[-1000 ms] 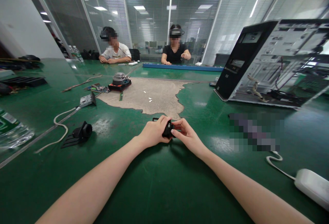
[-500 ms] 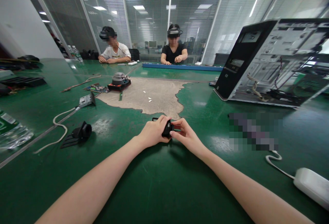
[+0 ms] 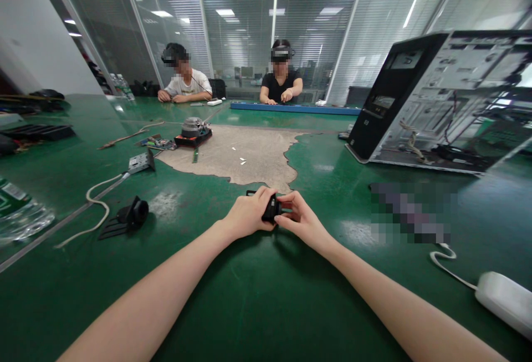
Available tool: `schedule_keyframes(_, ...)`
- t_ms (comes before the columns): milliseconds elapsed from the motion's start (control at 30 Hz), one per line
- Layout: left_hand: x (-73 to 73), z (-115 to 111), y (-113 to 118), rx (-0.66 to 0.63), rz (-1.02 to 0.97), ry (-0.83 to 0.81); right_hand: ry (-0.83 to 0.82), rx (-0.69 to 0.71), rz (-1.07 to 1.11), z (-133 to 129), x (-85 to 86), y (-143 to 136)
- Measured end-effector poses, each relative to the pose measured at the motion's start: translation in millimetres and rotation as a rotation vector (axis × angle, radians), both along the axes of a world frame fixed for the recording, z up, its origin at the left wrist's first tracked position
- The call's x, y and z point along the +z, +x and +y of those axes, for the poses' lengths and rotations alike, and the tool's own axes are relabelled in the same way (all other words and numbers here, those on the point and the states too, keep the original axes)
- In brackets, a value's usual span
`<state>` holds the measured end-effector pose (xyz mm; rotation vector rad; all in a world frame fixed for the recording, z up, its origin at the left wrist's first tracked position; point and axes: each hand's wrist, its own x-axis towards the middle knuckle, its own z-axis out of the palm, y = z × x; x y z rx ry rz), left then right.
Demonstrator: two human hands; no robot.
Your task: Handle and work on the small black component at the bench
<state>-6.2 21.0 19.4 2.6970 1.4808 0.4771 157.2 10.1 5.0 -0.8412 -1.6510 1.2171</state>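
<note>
Near the centre of the green table (image 3: 245,295), my left hand (image 3: 248,212) is wrapped round a small black object (image 3: 271,208). My right hand (image 3: 302,216) pinches the right side of the same object, thumb and fingers curled against it. A black bar-like part sticks out beyond my left knuckles. Most of the object is hidden by my left fingers. To the left lies a black plastic piece with a round part (image 3: 135,213).
At the right stands an opened computer case (image 3: 386,96), with a white power strip (image 3: 505,301) nearer me. A plastic bottle (image 3: 22,212), a metal box with a cable (image 3: 140,161) and a fan-like part (image 3: 193,132) are left. Two people sit across, behind a blue bar (image 3: 295,108).
My right thumb and fingers have shifted very slightly on the black object. The left hand stays in place. Across the table, one person's hand has moved a little.
</note>
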Motion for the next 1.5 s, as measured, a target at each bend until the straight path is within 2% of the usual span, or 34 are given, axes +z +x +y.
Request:
schedule_keyframes(367,-2.3,1.3,-0.5,-0.013,-0.013,0.026,-0.025,-0.041,-0.030,2.5,-3.7,0.3)
schedule_keyframes(533,-0.5,0.7,-0.6,-0.006,0.004,0.016,-0.002,0.000,-0.008,-0.2,0.1,-0.1)
schedule_keyframes(1233,-1.4,0.8,0.7,-0.009,-0.008,0.018,0.002,-0.013,0.002,-0.5,0.0,1.0)
schedule_keyframes(1500,-1.6,1.3,1.8,-0.005,-0.012,0.002,-0.010,-0.055,-0.036,3.2,-6.3,0.3)
